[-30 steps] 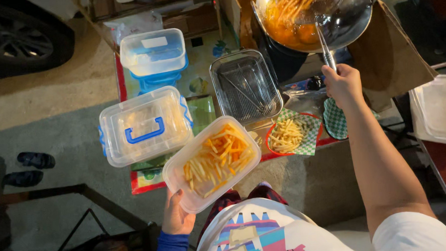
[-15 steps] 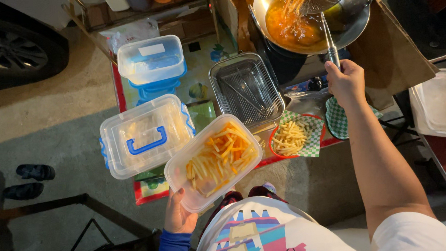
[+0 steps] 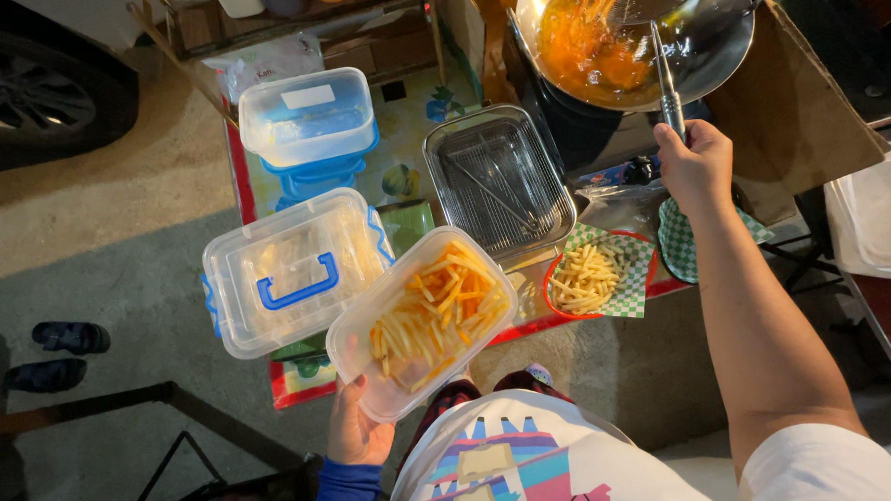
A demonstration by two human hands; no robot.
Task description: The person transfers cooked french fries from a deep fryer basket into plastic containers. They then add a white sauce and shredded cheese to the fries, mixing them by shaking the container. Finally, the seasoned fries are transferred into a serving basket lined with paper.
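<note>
Our left hand (image 3: 358,435) grips the tub of fries (image 3: 424,322), right fingers (image 3: 697,159) clamp the skimmer handle (image 3: 666,81); tilting risks spilling hot oil from the wok (image 3: 717,38).

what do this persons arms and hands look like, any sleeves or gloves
No gloves: both hands are bare. The left hand comes out of a long, snug blue sleeve. The right hand has a bare forearm, with a short white sleeve at the shoulder.

Grey concrete floor (image 3: 97,286); dark car tyre (image 3: 28,88) at upper left; pair of dark sandals (image 3: 55,356) at left edge; black metal frame (image 3: 122,405) at lower left; brown cardboard (image 3: 800,105) at upper right.
</note>
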